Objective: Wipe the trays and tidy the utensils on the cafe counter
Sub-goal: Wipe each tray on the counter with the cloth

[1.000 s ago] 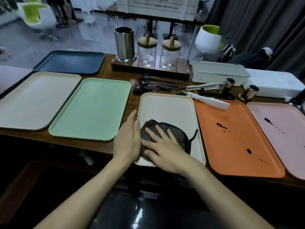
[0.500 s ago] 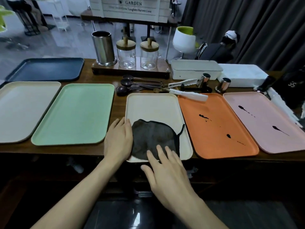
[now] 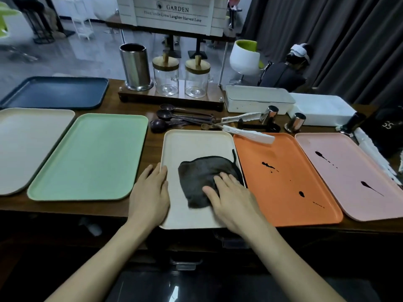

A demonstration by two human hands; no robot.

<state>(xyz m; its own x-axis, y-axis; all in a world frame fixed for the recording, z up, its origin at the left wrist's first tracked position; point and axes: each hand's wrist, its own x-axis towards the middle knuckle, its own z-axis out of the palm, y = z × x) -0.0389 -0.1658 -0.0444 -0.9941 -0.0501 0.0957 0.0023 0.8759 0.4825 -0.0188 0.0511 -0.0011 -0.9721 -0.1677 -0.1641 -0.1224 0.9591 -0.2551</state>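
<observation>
A cream tray (image 3: pixel 196 142) lies in front of me with a dark grey cloth (image 3: pixel 200 173) on it. My right hand (image 3: pixel 233 199) presses flat on the cloth's near right part, fingers spread. My left hand (image 3: pixel 150 192) rests flat on the tray's left rim, holding nothing. To the right lie an orange tray (image 3: pixel 290 214) and a pink tray (image 3: pixel 340 149), both with dark splashes. A green tray (image 3: pixel 91 158), another cream tray (image 3: pixel 28 144) and a dark blue tray (image 3: pixel 56 92) lie to the left. Dark spoons (image 3: pixel 174 118) and white tongs (image 3: pixel 242 123) lie behind the trays.
A wooden stand at the back holds a steel utensil cup (image 3: pixel 135 66) and two glass jars (image 3: pixel 181 77). White boxes (image 3: pixel 259 99) and two small steel cups (image 3: pixel 283 118) stand at the back right. A black device (image 3: pixel 386 127) sits at the far right edge.
My right hand has moved forward from the tray's near edge onto the cloth, pushing it toward the tray's right side. My left hand stays on the left rim.
</observation>
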